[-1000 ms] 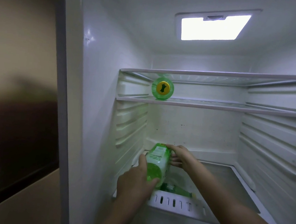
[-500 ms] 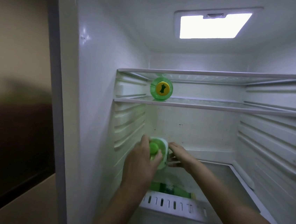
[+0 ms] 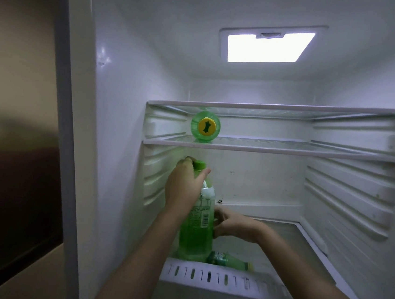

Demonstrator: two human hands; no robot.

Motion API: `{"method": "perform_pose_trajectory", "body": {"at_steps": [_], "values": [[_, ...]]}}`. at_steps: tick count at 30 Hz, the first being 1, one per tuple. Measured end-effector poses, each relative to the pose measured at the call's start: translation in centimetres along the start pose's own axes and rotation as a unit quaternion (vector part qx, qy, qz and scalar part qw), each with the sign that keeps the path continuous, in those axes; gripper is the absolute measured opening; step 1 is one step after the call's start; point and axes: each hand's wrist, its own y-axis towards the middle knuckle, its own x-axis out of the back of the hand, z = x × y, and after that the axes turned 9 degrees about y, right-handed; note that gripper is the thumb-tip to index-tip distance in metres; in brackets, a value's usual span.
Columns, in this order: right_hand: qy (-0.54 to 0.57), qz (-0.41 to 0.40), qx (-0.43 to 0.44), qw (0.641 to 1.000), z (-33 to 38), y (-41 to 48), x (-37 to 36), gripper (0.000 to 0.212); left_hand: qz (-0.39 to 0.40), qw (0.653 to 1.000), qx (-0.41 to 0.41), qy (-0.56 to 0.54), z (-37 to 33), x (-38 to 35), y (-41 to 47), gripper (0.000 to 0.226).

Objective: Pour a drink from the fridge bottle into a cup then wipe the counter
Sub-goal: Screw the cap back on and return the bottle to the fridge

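While both hands are on the bottle, layout left to right: dim beige and dark brown surface outside the cabinet, then the fridge's grey door frame, then the white inner left wall with moulded shelf ribs.

Left hand: fingers and thumb curled round the neck and shoulder of the green bottle, just under its green cap. Firm grasp, forearm coming up from bottom centre.

Green bottle: upright, at the left side of the lowest compartment, near the left wall. Label with barcode faces the camera. Base sits behind the slotted white rail; can't tell if it rests on the floor or is lifted off it.

Right hand: wrapped round the bottle's mid body from the right, fingertips partly hidden behind the label.

Directly above, on the lower glass shelf: second green bottle lying on its side, yellow cap pointing at the camera. Upper glass shelf just above it.

Low, just right of the held bottle's base: small green bottle lying flat behind the rail.

Ceiling lamp lit, right of centre. Ribbed right wall at far right.
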Motion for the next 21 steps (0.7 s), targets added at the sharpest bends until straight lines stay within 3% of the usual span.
{"method": "perform_pose_trajectory", "body": {"at_steps": [5, 10, 14, 18, 21], "values": [[0.031, 0.026, -0.021, 0.999, -0.8, -0.8, -0.1, 0.075, 0.039, 0.999, -0.004, -0.012, 0.1, 0.5, 1.2, 0.032], [-0.044, -0.119, 0.026, 0.992, -1.6, 0.0, -2.1, 0.08, 0.051, 0.998, 0.0, -0.029, 1.2, 0.7, 1.5, 0.035], [-0.047, -0.149, 0.046, 0.987, -2.1, 0.4, -2.3, 0.077, 0.02, 0.999, 0.001, 0.048, 1.2, 0.4, 0.6, 0.043], [-0.016, -0.165, 0.048, 0.985, -2.2, 0.3, -2.7, 0.075, -0.038, 0.983, -0.049, 0.172, 1.3, 0.2, -2.6, 0.047], [-0.007, -0.187, 0.054, 0.981, -2.5, 0.2, -3.3, 0.09, -0.022, 0.984, -0.066, 0.166, 1.6, -0.1, -4.3, 0.054]]}}
